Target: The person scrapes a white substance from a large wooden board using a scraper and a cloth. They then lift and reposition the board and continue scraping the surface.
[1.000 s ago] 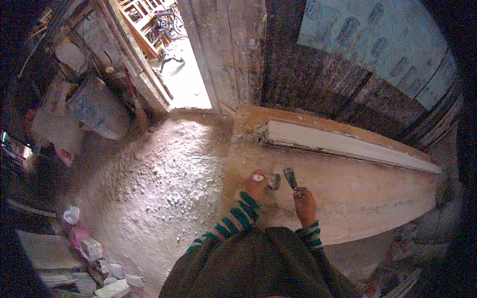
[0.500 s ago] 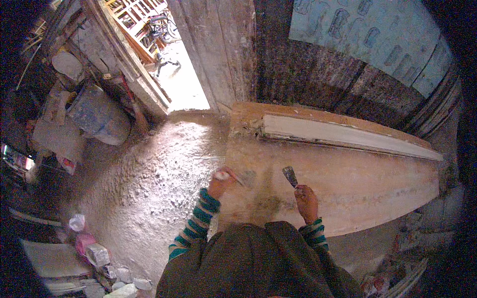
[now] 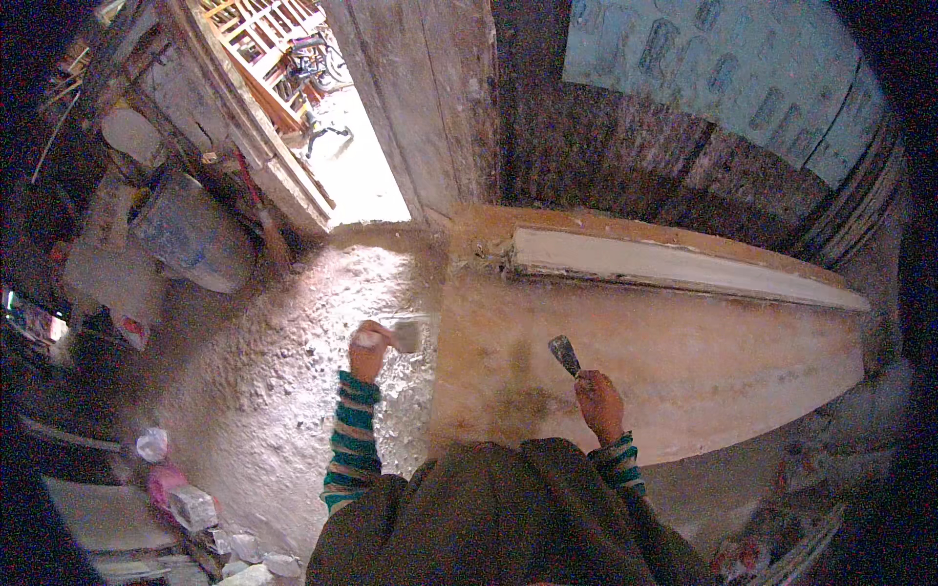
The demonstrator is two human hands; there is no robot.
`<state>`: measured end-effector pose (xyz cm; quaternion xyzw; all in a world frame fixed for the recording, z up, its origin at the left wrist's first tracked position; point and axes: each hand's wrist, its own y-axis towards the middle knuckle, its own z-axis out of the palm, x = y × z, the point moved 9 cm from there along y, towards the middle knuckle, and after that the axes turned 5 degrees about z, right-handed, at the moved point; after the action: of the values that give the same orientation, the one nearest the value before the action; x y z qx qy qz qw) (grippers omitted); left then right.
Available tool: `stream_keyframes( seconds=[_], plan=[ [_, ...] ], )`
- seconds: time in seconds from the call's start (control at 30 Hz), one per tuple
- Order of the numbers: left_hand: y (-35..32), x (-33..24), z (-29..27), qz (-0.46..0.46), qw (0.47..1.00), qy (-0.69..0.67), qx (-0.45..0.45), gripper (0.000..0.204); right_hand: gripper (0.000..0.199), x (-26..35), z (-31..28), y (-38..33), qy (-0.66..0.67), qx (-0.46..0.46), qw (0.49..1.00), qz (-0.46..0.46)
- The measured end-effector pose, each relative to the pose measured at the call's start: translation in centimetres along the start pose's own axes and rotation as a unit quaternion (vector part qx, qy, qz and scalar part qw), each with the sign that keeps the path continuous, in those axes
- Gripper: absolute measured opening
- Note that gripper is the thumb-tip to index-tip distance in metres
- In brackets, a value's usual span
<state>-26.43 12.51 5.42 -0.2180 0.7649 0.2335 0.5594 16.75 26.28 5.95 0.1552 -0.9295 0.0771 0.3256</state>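
My left hand (image 3: 367, 355) is closed round the handle of a flat brush (image 3: 406, 337) with a wide, pale end. It is held out over the rough floor, just left of the wooden board's edge. My right hand (image 3: 599, 401) grips a scraper (image 3: 564, 355), its dark, stained blade pointing away from me above the board. The large tan board (image 3: 684, 361) stretches to the right in front of me, with a dark smudge near its left part. Along its far side lies a long whitish bar (image 3: 674, 270).
Rough, brightly lit floor (image 3: 264, 361) spreads to the left. An open doorway (image 3: 362, 166) shows a bicycle outside. A bluish barrel (image 3: 195, 230) and a broom (image 3: 269, 225) stand far left. Pale blocks and a pink item (image 3: 166, 483) lie near left. A light-blue panel (image 3: 723, 78) hangs far right.
My left hand has swung left with the brush, from over the board's left part to over the floor. My right hand with the scraper has hardly moved.
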Motion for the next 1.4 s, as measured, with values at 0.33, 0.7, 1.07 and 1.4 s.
stream_keyframes(
  seconds=[0.33,0.7,1.07,1.4],
  plan=[
    [-2.5,3.8,9.4,-0.099,0.923,-0.168,0.332,0.011,0.025,3.6,-0.1,0.1,0.014,0.04,0.998,-0.05],
    [14.8,11.3,17.0,-0.055,0.97,-0.232,-0.053,0.008,0.023,2.7,1.7,0.2,-0.036,0.068,0.997,-0.006],
    [15.6,1.3,8.9,0.021,0.952,0.253,-0.17,0.025,0.025,0.4,0.6,0.0,-0.015,0.039,0.999,0.022],
    [11.6,7.1,10.2,0.04,0.976,-0.189,-0.102,0.02,0.024,4.8,4.6,1.3,-0.001,0.099,0.987,-0.128]
  ],
)
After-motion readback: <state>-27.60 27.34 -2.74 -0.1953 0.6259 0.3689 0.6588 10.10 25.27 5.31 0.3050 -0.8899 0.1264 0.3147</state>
